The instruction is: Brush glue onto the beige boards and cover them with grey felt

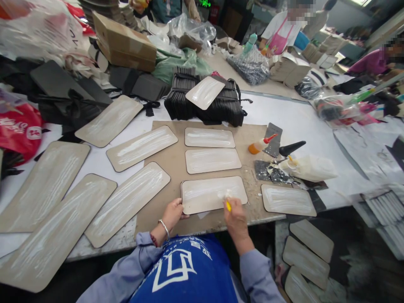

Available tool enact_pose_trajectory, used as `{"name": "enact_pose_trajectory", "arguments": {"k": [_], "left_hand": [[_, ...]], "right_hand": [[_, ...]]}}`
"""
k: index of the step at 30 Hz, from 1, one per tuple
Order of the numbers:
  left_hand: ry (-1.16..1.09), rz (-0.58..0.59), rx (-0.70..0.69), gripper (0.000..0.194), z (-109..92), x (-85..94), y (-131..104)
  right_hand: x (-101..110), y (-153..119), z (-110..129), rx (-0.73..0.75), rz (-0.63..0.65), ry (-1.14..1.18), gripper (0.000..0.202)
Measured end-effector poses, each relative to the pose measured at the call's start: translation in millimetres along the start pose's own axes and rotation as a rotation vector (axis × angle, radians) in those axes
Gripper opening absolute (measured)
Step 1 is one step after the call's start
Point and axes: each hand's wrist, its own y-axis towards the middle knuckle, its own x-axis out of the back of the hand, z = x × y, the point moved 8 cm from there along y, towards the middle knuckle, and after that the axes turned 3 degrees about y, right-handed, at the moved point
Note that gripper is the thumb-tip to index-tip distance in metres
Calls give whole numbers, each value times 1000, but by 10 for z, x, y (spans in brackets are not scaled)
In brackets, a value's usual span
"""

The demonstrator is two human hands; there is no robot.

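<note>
A beige board with rounded corners (205,193) lies in front of me, streaked with a white paste. My left hand (174,213) grips its lower left corner, fingers closed on the edge. In my right hand (236,216) is a small brush with a yellow handle (228,205), its tip on the board's right part; the hand is slightly blurred. Two more coated boards, a nearer one (213,160) and a farther one (209,137), lie just beyond. Another coated board (288,200) sits at the table's edge on the right.
Several larger coated boards (129,204) spread over the left side. Behind stands a strapped black stack (181,97) with one board (205,92) on top. At right are a glue bottle (257,146), a black-handled tool (292,148) and a whitish bag (312,168). Co-workers stand farther back.
</note>
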Motion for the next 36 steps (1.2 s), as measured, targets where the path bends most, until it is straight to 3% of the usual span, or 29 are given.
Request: {"name": "enact_pose_trajectory", "arguments": {"k": [4,6,8,12,15,18,22,24,26,29,31,33,36], "left_hand": [[3,56,-20,21,-8,-20,10],[-2,75,-9,21,-21,-27,-2],[-6,80,18,23,-31,-28,-22],[-5,72,31,28,-60,-23,-33],[-2,54,26,29,-51,-3,2],[2,44,24,29,-23,12,50],[11,56,20,30,-2,9,84],[11,59,21,30,-1,9,84],[4,60,20,29,-4,11,80],[-2,66,21,27,-3,12,80],[-1,69,17,27,-4,12,85],[-4,64,18,29,-1,16,87],[-21,51,18,31,-6,19,72]], "right_hand": [[-394,-146,704,104,171,238,28],[-444,-146,829,52,212,408,27],[-476,-126,718,-136,213,580,29],[-597,-164,269,-508,246,810,42],[-431,-152,-20,-551,138,632,48],[-250,-165,-82,-505,37,481,49],[-376,-270,-92,-539,108,621,49],[-322,-302,-288,-602,53,574,51],[-112,-307,-557,-645,-54,428,53],[262,-271,-785,-600,-163,211,52],[424,-230,-725,-494,-201,100,48],[454,-180,-530,-328,-191,30,45],[333,-96,-324,-126,-73,60,40]]}}
